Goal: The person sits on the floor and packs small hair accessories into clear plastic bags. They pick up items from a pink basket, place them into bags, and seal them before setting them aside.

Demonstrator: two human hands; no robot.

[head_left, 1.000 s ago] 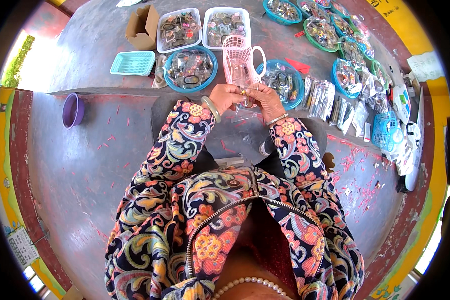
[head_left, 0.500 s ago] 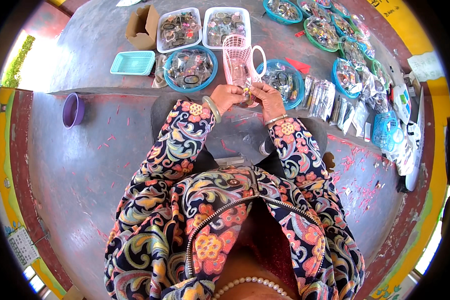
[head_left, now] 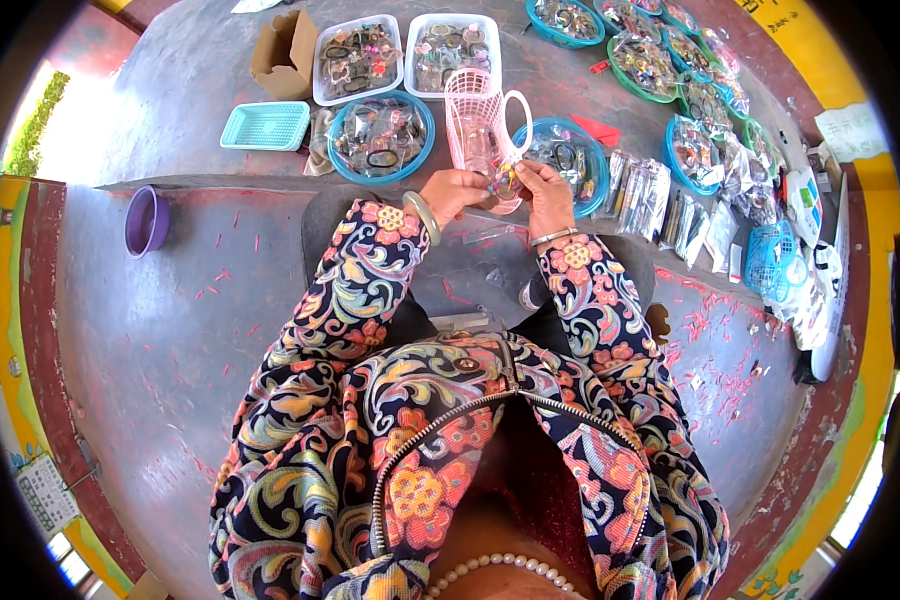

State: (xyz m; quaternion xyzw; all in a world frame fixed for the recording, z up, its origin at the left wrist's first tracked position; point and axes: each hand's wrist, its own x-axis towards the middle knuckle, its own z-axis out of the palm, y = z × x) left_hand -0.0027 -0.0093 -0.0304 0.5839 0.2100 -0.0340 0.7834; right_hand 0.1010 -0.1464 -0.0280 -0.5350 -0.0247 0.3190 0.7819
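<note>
My left hand (head_left: 450,195) and my right hand (head_left: 548,200) meet in front of me, fingertips pinched. Between them is a small dark hair tie (head_left: 505,182) with bright yellow and red bits; its exact form is too small to make out. Just beyond my fingers lies a pink plastic basket (head_left: 473,92) with a white loop handle (head_left: 519,118), apparently with clear plastic inside. To its left sits a blue basin (head_left: 431,140) of clear-bagged hair ties. Another blue basin (head_left: 602,182) of similar bags stands behind my right hand.
Two white trays (head_left: 319,75) (head_left: 497,45) of bagged items, an open cardboard box (head_left: 278,55) and a turquoise basket (head_left: 265,126) stand on the raised ledge. Several filled basins and plastic packets (head_left: 642,195) crowd the right. A purple basin (head_left: 146,222) is at left.
My right hand has shifted slightly right, away from my left fingertips. More of the small colourful hair tie now shows between them. The baskets and basins have stayed put.
</note>
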